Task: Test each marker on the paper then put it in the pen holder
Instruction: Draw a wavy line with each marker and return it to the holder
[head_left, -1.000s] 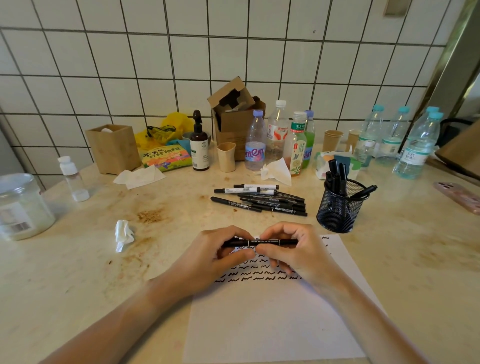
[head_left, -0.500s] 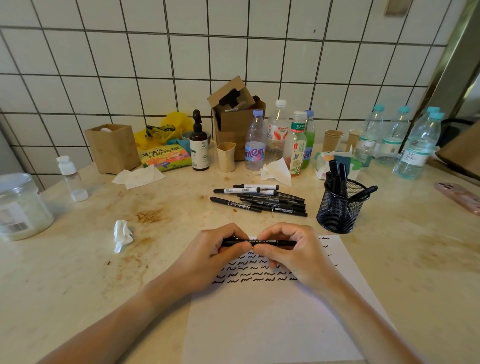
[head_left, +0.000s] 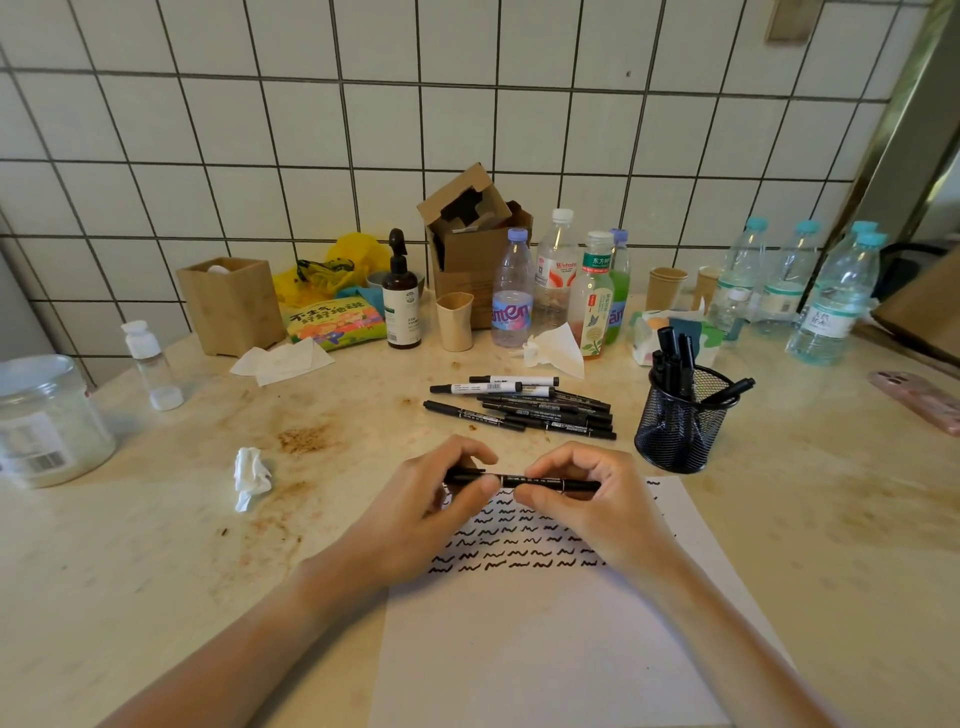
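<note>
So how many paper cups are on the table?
3: one paper cup beside the brown pump bottle, two behind the tissue pack. Others may be hidden.

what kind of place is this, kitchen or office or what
Probably a pantry or break-room counter: a white tiled wall behind a stained stone countertop, crowded with water bottles and paper cups.
</note>
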